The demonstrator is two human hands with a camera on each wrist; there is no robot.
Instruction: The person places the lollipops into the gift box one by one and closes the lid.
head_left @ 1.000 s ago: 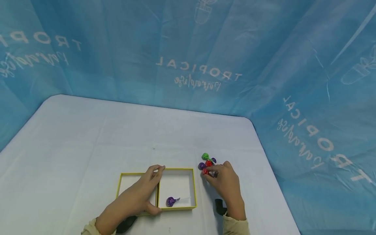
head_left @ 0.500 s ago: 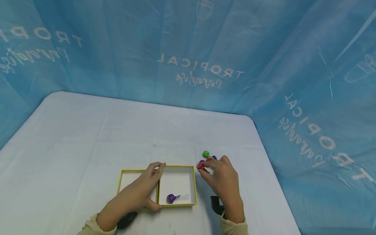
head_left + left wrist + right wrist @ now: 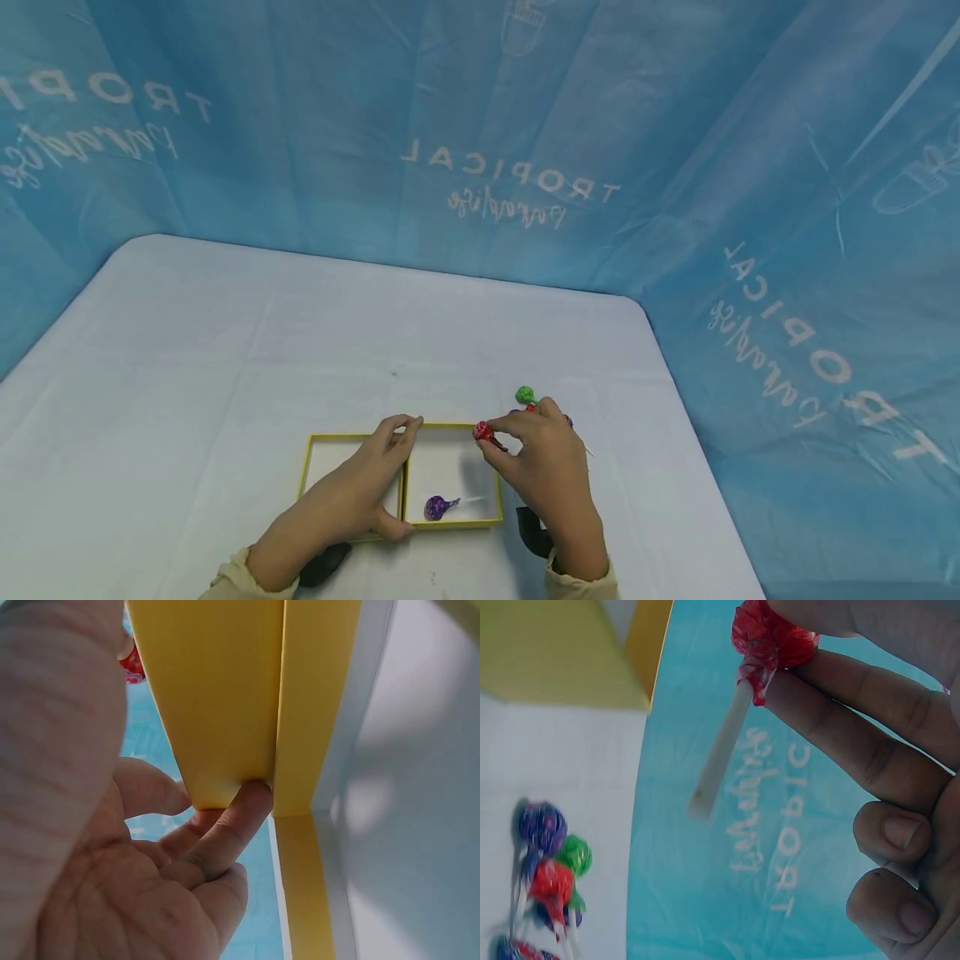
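Observation:
My right hand [image 3: 543,458] pinches a red-wrapped lollipop [image 3: 482,431] between thumb and fingers, over the right edge of the right-hand box. In the right wrist view the held red lollipop [image 3: 754,637] has its white stick pointing down. My left hand [image 3: 360,483] grips the shallow yellow-rimmed box [image 3: 450,526] at its left end, thumb at the near wall and fingers at the far wall. Inside that box lies a purple lollipop [image 3: 437,507], stick to the right. The left wrist view shows fingers [image 3: 232,825] touching the yellow outer wall [image 3: 214,712].
A second yellow-rimmed box half [image 3: 345,436] adjoins on the left, partly under my left forearm. Behind my right hand lies a loose group of lollipops, with green [image 3: 575,853], red [image 3: 553,880] and purple [image 3: 544,827] wrappers. A blue printed curtain [image 3: 510,100] surrounds the white table [image 3: 360,333].
My right hand has picked up the red lollipop from the group and carried it left to the box's right edge. My left hand stays in place on the box.

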